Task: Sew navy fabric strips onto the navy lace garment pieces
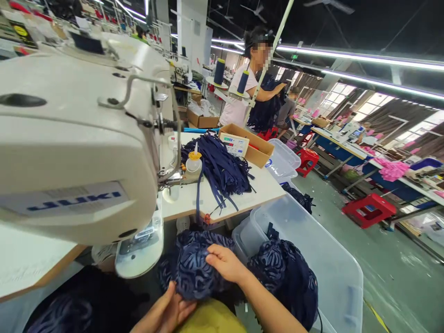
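A navy bra with a swirling pattern and a domed cup is held in front of me, below the table edge. My left hand grips its lower edge, thumb on the near side and fingers underneath. At its upper right, my right hand pinches the fabric between thumb and fingers. Left of the hands is the sewing machine, with its narrow white arm bed jutting toward me. A heap of navy straps lies on the table beyond, and one strap hangs over the edge.
A clear plastic bin on my right holds more navy bras. Dark fabric lies at lower left. A small oil bottle, a control panel and a cardboard box stand on the table. A co-worker carries dark straps behind.
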A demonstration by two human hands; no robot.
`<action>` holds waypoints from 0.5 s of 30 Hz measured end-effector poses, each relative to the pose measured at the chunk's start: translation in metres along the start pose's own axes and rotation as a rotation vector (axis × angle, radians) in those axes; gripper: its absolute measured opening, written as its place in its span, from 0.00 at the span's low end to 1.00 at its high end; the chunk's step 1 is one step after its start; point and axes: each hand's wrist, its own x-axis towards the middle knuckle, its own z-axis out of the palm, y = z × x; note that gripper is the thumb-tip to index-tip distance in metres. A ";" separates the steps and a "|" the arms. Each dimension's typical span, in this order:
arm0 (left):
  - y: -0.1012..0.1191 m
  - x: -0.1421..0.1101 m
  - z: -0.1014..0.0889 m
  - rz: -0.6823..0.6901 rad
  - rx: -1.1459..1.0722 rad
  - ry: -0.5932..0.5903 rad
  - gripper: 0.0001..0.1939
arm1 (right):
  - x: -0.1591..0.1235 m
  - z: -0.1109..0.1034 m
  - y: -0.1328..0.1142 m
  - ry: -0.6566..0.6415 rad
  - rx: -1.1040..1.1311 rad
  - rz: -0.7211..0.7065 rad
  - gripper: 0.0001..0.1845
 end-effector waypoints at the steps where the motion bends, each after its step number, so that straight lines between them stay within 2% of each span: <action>1: 0.005 0.000 0.003 0.029 -0.042 0.046 0.36 | -0.007 -0.004 -0.002 0.006 0.042 0.015 0.24; 4: 0.025 -0.006 -0.009 0.128 -0.140 0.211 0.25 | -0.023 -0.020 -0.007 -0.018 0.139 0.053 0.26; 8: 0.055 -0.029 -0.038 0.263 -0.190 0.408 0.21 | -0.034 -0.049 -0.022 -0.034 0.237 0.133 0.23; 12: 0.080 -0.063 -0.047 0.292 -0.150 0.504 0.20 | -0.035 -0.074 -0.045 -0.076 0.198 0.210 0.20; 15: 0.097 -0.089 -0.042 0.241 -0.082 0.520 0.24 | -0.029 -0.072 -0.043 -0.142 0.080 0.197 0.18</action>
